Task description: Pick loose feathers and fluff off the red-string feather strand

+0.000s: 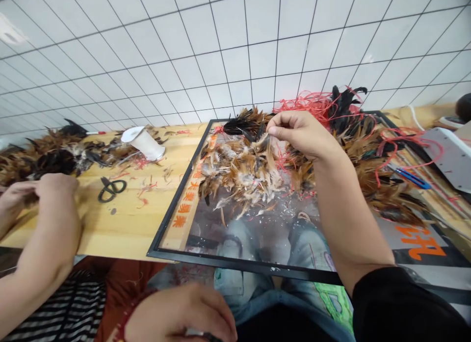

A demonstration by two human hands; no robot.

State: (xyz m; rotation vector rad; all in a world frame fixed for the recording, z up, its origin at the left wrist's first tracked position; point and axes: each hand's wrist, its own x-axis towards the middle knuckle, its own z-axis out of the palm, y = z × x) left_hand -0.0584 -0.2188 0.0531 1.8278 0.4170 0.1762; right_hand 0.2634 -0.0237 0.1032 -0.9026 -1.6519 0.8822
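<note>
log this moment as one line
right hand: over loose brown-and-white feathers, grip unclear; left hand: low, partly cropped, grip unclear; black-framed clear panel: under feathers

Right hand reaching out, fingertips pinched — left hand low, curled.

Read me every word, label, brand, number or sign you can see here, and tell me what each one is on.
"大", apparently: among the orange characters down the left side of the black-framed clear panel; the rest of that column is too unclear to read surely.
Large orange lettering at the panel's right: cannot be read with confidence.
Small white mark on the near frame edge: too small to read.
No brand or number is legible.
</note>
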